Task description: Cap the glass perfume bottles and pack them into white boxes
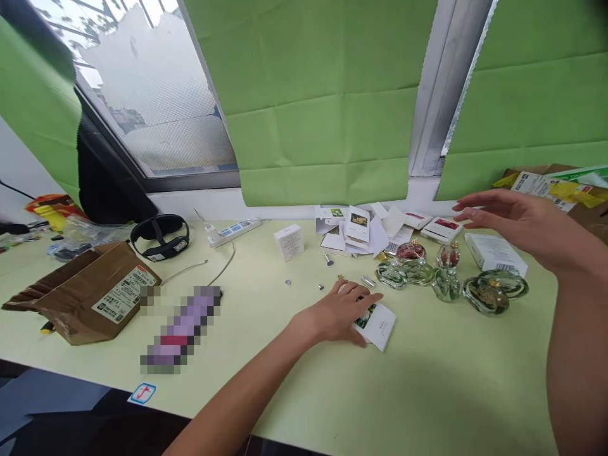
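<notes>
My left hand (338, 310) reaches across the table from below, thumb and fingers around a small white box (382, 327) with a green plant picture. The hand covers the left part of the box. A small gold-coloured piece shows just past its knuckles. My right hand (520, 221) is raised at the right, fingers loosely curved with nothing in them. Below and left of it stand several glass perfume bottles, among them a clear one (446, 285), a greenish one (418, 273) and a reddish one (411, 251). A white box (494, 253) lies under the right hand.
Opened white cartons and papers (358, 228) lie near the wall. Small metal caps (328, 259) are scattered left of the bottles. A white carton (289, 243) stands mid-table. Further left are a power strip (235, 232), a black strapped headset (160, 239) and a brown paper bag (104, 294).
</notes>
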Tool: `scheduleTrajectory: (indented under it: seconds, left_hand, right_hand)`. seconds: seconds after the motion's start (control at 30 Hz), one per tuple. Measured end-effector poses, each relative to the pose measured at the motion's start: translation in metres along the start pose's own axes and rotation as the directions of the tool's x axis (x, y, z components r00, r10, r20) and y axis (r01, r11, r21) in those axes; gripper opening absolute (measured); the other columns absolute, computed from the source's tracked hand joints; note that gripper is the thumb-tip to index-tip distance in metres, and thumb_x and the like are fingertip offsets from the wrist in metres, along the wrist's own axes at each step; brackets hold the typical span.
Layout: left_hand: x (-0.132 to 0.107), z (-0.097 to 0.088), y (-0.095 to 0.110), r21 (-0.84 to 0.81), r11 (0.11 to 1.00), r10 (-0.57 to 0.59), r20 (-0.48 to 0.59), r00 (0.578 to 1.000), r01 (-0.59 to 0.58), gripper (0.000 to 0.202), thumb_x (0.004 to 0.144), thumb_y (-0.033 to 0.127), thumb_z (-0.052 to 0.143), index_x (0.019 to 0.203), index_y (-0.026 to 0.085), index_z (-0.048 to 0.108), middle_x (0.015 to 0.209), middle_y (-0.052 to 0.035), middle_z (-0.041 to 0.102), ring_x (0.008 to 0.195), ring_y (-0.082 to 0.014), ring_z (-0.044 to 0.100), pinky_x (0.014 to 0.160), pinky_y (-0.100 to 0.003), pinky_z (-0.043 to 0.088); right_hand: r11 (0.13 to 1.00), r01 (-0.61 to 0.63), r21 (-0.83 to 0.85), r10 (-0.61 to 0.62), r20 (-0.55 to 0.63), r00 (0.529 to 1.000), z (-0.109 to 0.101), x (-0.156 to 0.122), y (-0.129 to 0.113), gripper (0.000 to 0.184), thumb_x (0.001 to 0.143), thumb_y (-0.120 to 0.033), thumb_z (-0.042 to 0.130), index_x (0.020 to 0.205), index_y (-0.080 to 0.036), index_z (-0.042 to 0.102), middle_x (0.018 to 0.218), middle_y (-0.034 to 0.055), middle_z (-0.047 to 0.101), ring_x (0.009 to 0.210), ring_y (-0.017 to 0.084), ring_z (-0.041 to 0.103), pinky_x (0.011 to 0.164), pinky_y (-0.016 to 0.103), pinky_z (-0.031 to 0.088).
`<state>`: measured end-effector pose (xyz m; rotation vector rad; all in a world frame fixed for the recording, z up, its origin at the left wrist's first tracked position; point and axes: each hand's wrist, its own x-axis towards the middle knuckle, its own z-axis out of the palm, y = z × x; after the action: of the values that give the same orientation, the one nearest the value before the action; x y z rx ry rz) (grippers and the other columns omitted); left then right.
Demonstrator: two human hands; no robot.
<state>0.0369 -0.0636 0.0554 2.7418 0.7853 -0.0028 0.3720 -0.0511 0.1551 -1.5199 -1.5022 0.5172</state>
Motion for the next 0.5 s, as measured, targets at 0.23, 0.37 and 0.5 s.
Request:
scheduleTrajectory:
  seconds: [0.23,0.37,0.5]
  left_hand:
    - [0.008,-0.036,0.014,-0.095,0.978,-0.184,-0.001,0.983,0.183,0.103,0.070,0.076,0.063,0.151,0.021,0.031,0.133,-0.0172,0.051,0.125,-0.0387,0.046,0.106,-0.053,0.035]
    - [0.004,-0.047,0.006,-0.526,0.847,-0.131,-0.073,0.989,0.074,0.099,0.071,0.065,0.072,0.153,0.032,0.026,0.150,-0.0117,0.039,0.132,-0.0321,0.044,0.107,-0.047,0.040]
    - [0.001,-0.024,-0.004,-0.800,0.596,-0.158,-0.204,0.966,-0.072,0.090,0.073,0.047,0.078,0.149,0.031,0.032,0.149,-0.0092,0.044,0.131,-0.0267,0.048,0.109,-0.043,0.041]
  right_hand:
    - [1.000,0.014,-0.019,-0.014,0.027,1.000,0.008,0.002,-0.004,0.039,0.079,-0.053,0.070,0.109,-0.028,0.070,0.111,0.0090,0.075,0.101,0.027,0.069,0.087,0.042,0.052]
    - [0.970,0.022,-0.241,-0.015,0.030,0.999,0.035,0.013,-0.002,0.043,0.083,-0.058,0.060,0.107,-0.023,0.067,0.107,0.0081,0.074,0.094,0.024,0.069,0.080,0.037,0.053]
    - [0.908,-0.025,-0.419,0.052,0.055,0.997,0.088,0.036,-0.003,0.035,0.087,-0.048,0.056,0.104,-0.017,0.064,0.105,0.0129,0.073,0.093,0.025,0.068,0.080,0.038,0.052]
